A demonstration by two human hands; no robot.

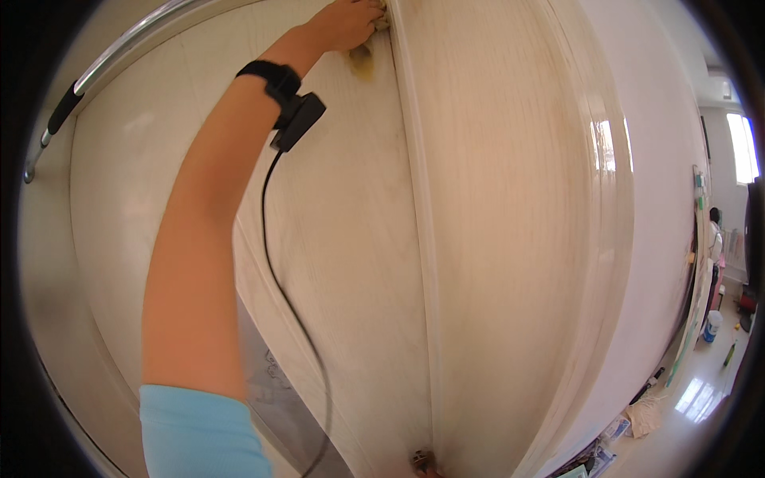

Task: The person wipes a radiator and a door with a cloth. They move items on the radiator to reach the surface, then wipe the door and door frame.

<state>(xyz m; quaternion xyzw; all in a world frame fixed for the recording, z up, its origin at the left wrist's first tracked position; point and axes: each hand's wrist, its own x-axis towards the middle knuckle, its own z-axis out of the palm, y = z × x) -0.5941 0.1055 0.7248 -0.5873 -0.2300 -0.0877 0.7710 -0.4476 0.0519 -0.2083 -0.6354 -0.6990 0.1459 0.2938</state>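
Observation:
My left hand (352,24) is raised at the top of the view, against the edge of a pale wood-grain door panel (334,209). Its fingers are closed on a crumpled, yellowish cloth (381,19), partly cut off by the picture's rim. Just below the hand, a blurred yellow-brown patch (361,61) shows on the panel. On my left wrist is a black strap with a small black device (299,119) and a cable. At the bottom edge, a bit of my right hand (431,472) shows beside a round, dark metal knob (423,459); its grip is mostly hidden.
A metal rail (131,39) with a black sleeve curves across the upper left. Right of the panel stand a glossy door frame (606,209) and a white wall. Beyond it, boards lean, and a blue-and-white container (712,325) and several small items lie on the shiny floor.

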